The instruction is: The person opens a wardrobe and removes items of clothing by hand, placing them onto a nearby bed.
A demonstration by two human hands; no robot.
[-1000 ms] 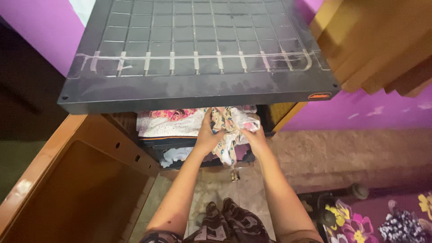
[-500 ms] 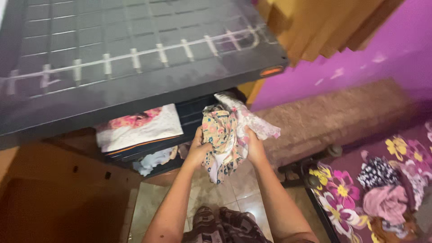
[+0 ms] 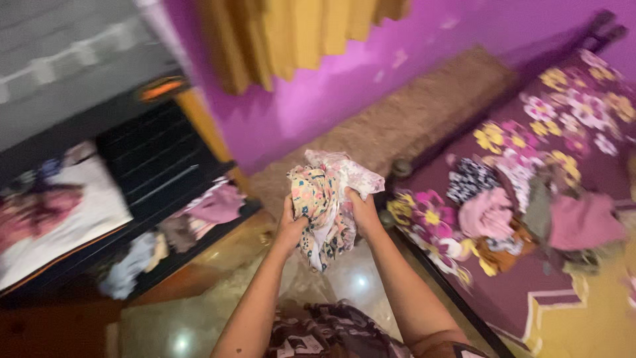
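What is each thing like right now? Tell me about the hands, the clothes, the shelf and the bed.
Left hand: closed on the flowery cloth bundle.
Right hand: closed on the same bundle.
Flowery cloth bundle: crumpled, held up off the floor.
Dark shelf unit: open-fronted, clothes inside.
White folded cloth: lying flat on a shelf.
Clothes pile: loose and unfolded on the bedspread.
Flowered bedspread: spread out flat.

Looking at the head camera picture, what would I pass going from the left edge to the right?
Dark shelf unit with folded clothes, left hand, floral cloth bundle gripped by both hands, right hand, flowered purple bed cover with a heap of loose clothes.
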